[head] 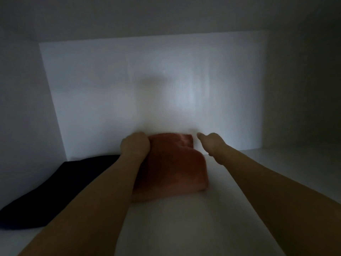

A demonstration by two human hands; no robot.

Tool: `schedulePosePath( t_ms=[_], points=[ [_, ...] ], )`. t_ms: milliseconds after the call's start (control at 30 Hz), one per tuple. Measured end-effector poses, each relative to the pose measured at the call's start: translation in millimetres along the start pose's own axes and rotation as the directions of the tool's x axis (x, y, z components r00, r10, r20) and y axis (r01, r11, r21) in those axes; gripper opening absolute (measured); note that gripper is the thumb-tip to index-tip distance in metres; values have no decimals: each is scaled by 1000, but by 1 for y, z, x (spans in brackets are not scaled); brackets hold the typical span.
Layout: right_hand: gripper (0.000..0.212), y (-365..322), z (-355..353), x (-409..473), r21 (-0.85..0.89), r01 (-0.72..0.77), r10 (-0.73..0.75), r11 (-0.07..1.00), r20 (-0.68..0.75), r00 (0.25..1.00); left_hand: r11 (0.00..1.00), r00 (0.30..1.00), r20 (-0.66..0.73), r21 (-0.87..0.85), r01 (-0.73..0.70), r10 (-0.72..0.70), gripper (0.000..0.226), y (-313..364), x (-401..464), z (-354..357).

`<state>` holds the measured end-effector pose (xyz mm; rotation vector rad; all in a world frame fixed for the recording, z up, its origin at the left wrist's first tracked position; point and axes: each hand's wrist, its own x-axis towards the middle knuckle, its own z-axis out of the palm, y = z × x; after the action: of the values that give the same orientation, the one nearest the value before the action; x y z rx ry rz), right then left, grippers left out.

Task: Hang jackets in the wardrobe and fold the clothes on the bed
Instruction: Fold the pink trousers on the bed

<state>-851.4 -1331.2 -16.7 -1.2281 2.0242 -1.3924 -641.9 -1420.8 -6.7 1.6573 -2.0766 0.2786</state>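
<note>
1. We are reaching with both arms into a dim white wardrobe compartment, and the folded orange-red garment (171, 163) is our landmark: it lies on the white shelf (184, 228), pushed up against the back panel (147, 85).
2. Our left hand (134, 145) sits on the far left corner of that garment. Its fingers curl down over the edge, so we judge it grips the fabric, likely to slide the piece back and keep the fold from opening.
3. Our right hand (210, 141) is just to the right of the garment's far corner and does not appear to touch it. It points toward the back panel and holds nothing. The fingers are blurred and foreshortened, so we cannot tell whether they are straight or curled.
4. A folded dark garment (55, 191) lies to the left of the orange-red one, partly behind our left forearm. The two seem to be laid side by side as separate items rather than stacked.
5. We judge this as stowing a finished fold; the bed and any jackets are out of view.
</note>
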Motion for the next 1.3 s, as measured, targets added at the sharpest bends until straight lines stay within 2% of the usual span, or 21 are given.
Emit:
schedulePosePath(
  t_ms=[100,200,333,467,767,900,967,1133,1300],
  points=[
    [33,-9,-38,-45,-136,96,-99,986,-12,995,997,997,-75,-66,-41,36,26,15,-26,-40],
    [54,-8,-76,-98,-280,164,-172,946,-2,985,975,979,-102,-118,-190,178,20,37,-64,-70],
    [54,0,-127,-163,-432,171,-198,886,-17,980,931,935,-90,-95,-352,344,20,77,-130,-92],
    [53,9,-176,-225,-486,157,-210,859,-56,976,886,884,-116,-51,-460,452,17,112,-192,-112],
    [57,35,-250,-370,-627,-24,-147,779,-220,964,751,769,-171,-169,-639,616,26,180,-302,-151],
    [56,49,-277,-449,-648,-154,-86,746,-323,942,627,652,-196,-181,-758,732,30,210,-362,-161],
    [55,55,-291,-490,-645,-214,-53,734,-368,928,587,623,-185,-214,-781,760,32,219,-396,-170],
    [55,63,-319,-616,-644,-299,-22,704,-441,897,472,539,-207,-298,-830,816,28,232,-496,-210],
    [54,74,-363,-779,-623,-404,1,670,-543,840,353,445,-237,-346,-869,863,31,242,-632,-271]
  ],
)
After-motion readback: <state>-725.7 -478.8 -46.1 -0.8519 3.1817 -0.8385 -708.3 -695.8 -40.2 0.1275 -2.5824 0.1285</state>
